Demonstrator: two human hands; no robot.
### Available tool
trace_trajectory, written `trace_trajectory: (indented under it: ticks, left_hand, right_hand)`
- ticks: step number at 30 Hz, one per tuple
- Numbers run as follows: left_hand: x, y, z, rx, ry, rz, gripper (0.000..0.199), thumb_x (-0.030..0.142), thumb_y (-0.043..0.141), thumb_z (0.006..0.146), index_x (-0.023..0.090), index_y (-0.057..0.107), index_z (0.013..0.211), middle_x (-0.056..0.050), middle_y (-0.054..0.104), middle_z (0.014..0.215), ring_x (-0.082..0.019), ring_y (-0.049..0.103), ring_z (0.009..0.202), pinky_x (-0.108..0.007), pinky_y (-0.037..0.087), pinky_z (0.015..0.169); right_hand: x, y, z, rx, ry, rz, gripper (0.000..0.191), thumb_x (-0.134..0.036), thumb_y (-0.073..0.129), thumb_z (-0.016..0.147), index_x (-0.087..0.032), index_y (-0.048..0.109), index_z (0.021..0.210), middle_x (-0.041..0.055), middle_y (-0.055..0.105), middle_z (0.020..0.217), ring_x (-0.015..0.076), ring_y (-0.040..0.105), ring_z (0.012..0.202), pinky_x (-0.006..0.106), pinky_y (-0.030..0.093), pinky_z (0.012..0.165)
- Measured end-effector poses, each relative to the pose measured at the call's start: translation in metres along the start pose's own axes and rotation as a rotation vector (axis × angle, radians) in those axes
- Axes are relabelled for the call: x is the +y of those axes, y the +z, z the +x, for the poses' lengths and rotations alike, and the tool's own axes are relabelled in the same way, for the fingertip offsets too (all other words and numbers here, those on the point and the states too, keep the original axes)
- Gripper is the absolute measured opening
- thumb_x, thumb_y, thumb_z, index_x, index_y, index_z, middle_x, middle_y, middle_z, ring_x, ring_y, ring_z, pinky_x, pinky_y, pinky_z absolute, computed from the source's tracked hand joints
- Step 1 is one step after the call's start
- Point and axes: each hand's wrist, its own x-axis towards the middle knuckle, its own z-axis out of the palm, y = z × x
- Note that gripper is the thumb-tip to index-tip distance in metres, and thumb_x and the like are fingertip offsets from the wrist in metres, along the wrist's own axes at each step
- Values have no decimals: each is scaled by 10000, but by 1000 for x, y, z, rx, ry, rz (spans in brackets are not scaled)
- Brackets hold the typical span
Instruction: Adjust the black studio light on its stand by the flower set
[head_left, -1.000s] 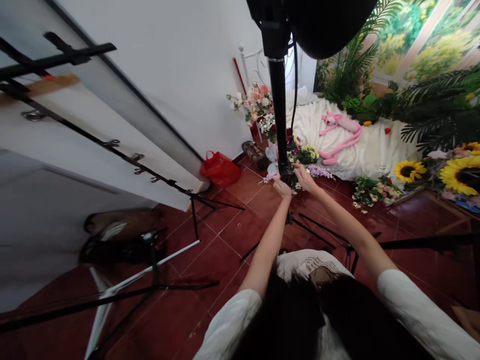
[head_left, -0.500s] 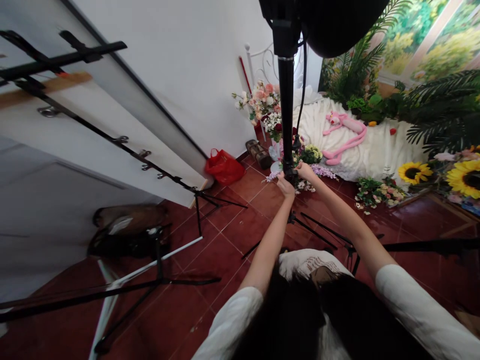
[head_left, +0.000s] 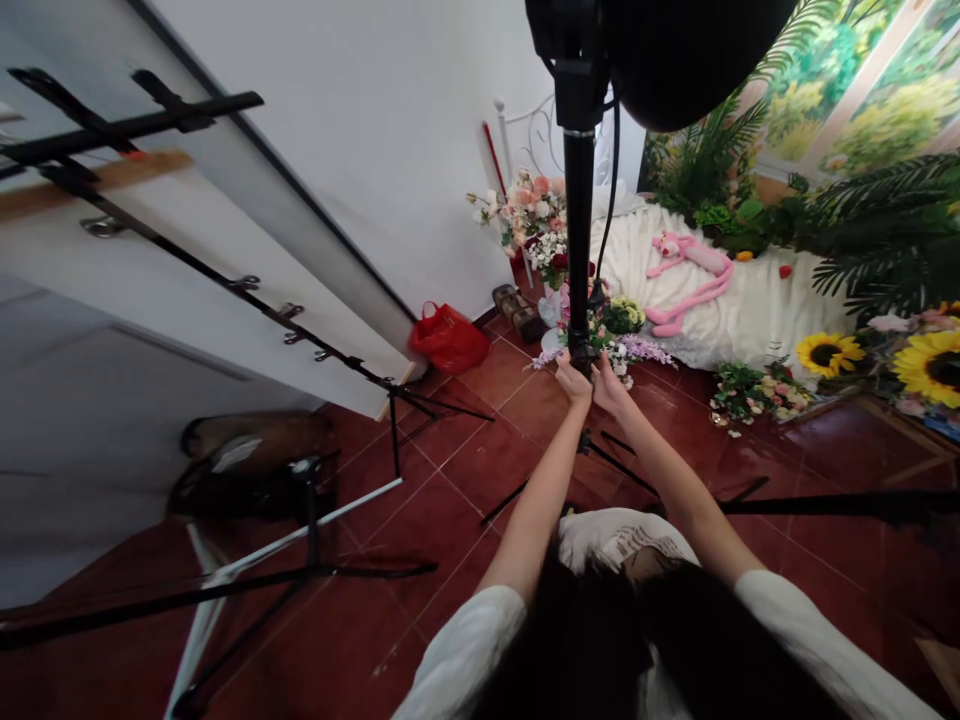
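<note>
In front of me rises a black light stand (head_left: 579,230), upright, with a dark lamp head (head_left: 697,60) at its top and a cable hanging beside the pole. My left hand (head_left: 574,380) is closed on the stand from the left, just below its black collar (head_left: 582,350). Close to it on the other side, my right hand (head_left: 609,385) grips the same spot, its fingers partly hidden behind the pole. The stand's tripod legs (head_left: 622,468) spread over the floor below.
Black backdrop-type stands with clips (head_left: 244,283) and a white frame (head_left: 300,535) stand at left. A red bag (head_left: 448,338) sits by the wall. Beyond the pole are flowers (head_left: 536,215), a pink plush toy (head_left: 694,262) on white cloth, and sunflowers (head_left: 829,352). Another black pole (head_left: 847,505) crosses at right.
My right hand has moved down and inward from the collar's right side to beside my left hand. My left hand stays on the stand, slightly lower against the collar.
</note>
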Motion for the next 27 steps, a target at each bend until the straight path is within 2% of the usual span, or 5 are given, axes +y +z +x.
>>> trace_trajectory:
  ticks: [5,9,14,21,27]
  left_hand:
    - [-3,0,-1,-9,24,-6,615,511,172,981,146,667,994,-130,712,880,-209,676,883,-336,506,819]
    - [-4,0,-3,11,53,3,588,440,170,1001,117,658,937,-152,708,905,-207,669,895,-342,501,838]
    - [1,0,-4,22,40,-11,556,408,182,1009,139,658,907,-135,709,900,-202,666,947,-331,491,893]
    - [5,-4,-14,23,4,-6,569,434,165,1007,144,654,1022,-150,700,1034,-197,651,1013,-321,493,893]
    - [-40,-21,-88,209,-72,360,357,263,396,941,105,498,1245,-242,446,1358,-257,469,1312,-392,369,1100]
  right_hand:
    - [-2,15,17,240,108,283,671,-847,406,763,-229,628,905,63,741,905,231,687,951,362,575,816]
    - [-4,15,29,451,93,343,572,-789,518,738,-227,605,804,44,723,819,220,684,870,341,583,757]
    - [-5,7,20,478,144,342,500,-718,617,714,-222,572,757,26,693,745,197,675,806,314,572,738]
    - [-2,-51,-56,355,112,431,221,-478,589,835,-270,623,902,18,740,1021,164,696,999,403,556,946]
    - [9,-128,-165,711,172,707,133,-246,556,822,-282,674,872,22,744,1005,128,724,965,335,593,917]
